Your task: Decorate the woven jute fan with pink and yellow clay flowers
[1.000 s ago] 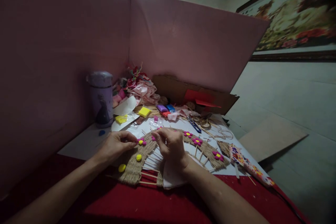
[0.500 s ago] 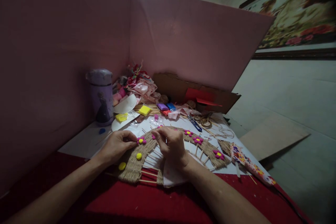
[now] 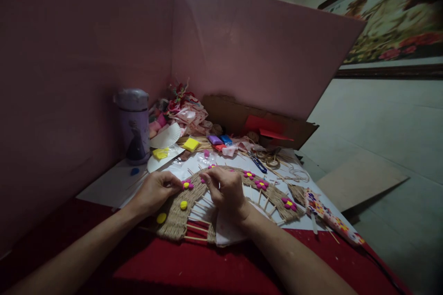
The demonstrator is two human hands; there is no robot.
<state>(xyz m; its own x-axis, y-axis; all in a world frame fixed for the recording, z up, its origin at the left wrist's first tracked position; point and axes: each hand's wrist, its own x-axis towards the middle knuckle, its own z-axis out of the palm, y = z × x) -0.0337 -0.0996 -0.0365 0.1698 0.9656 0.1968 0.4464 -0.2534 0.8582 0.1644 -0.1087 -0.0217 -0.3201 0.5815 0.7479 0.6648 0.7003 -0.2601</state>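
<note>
A fan-shaped arch woven from twine on thin sticks (image 3: 173,221) lies before me, set with several pink clay flowers with yellow centres. My left hand (image 3: 155,193) is closed in a pinch at the left edge of one clay flower (image 3: 187,185), fingertips on a pink petal. Below it, a yellow clay disc (image 3: 183,205) and another yellow disc (image 3: 161,218) sit on the weave without petals. My right hand (image 3: 226,191) hovers over the arch's middle, thumb and forefinger pressed together; what they hold, if anything, is hidden. Under its wrist lies a white piece (image 3: 230,233).
Behind the arch are a yellow clay pack (image 3: 190,144), a purple pack (image 3: 215,139), blue-handled scissors (image 3: 259,165) and loose twine. A lilac canister (image 3: 133,126) stands back left. A flower-patterned glue gun (image 3: 332,216) with a cord lies right. Pink panels (image 3: 249,50) enclose the table.
Both hands keep nearly the same place and pose over the weave. The left fingertips shift very slightly at the flower. The camera view has tilted a little.
</note>
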